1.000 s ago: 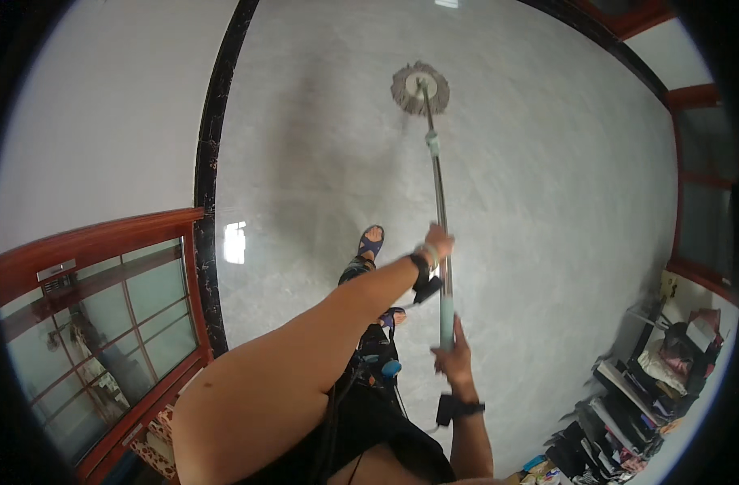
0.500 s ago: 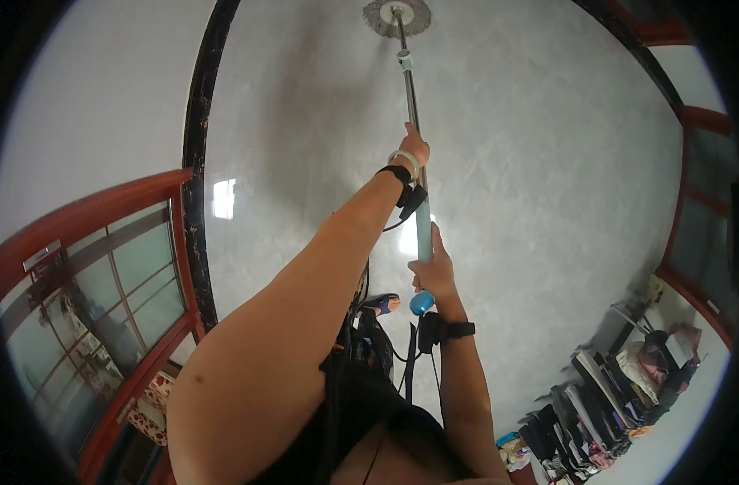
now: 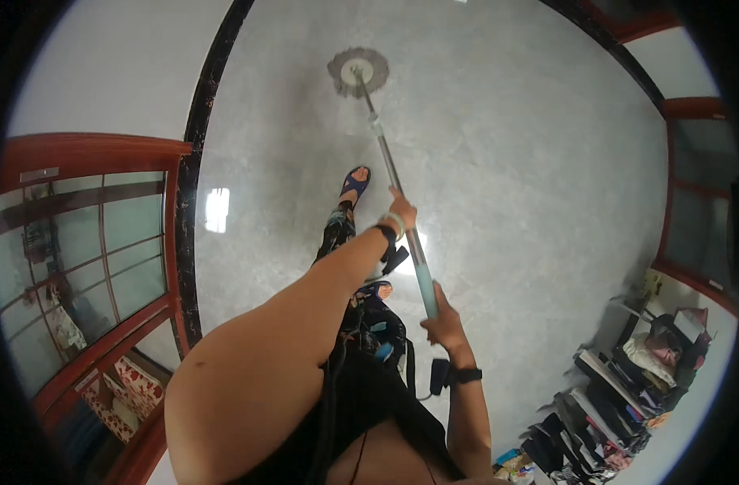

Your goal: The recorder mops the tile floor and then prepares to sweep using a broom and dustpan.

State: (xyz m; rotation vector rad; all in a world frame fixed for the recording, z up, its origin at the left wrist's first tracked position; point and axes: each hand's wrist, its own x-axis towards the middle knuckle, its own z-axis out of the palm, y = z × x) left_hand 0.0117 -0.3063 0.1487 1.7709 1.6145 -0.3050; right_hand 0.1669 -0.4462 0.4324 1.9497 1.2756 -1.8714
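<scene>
A round spin mop [image 3: 373,77] with a grey fringed head lies flat on the shiny grey floor, ahead and slightly left of centre. Its metal pole slants back toward me and ends in a pale green grip [image 3: 425,289]. My left hand [image 3: 405,212] is wrapped round the metal part of the pole, about midway along. Lower down, my right hand [image 3: 446,322] closes round the end of the green grip, its thumb pointing up along it. A bangle and a black strap sit on my left wrist; another black strap is round my right wrist.
At the left stands a red-framed glass door [image 3: 103,242] beside a black floor border [image 3: 193,170]. A heap of clothes [image 3: 620,396] lies at the lower right. Another red-framed panel [image 3: 701,186] is at the right. My sandalled foot [image 3: 356,179] is left of the pole.
The mop head has come nearer and moved left. Both hands have drawn back toward me with the pole. One foot has stepped forward on the left side.
</scene>
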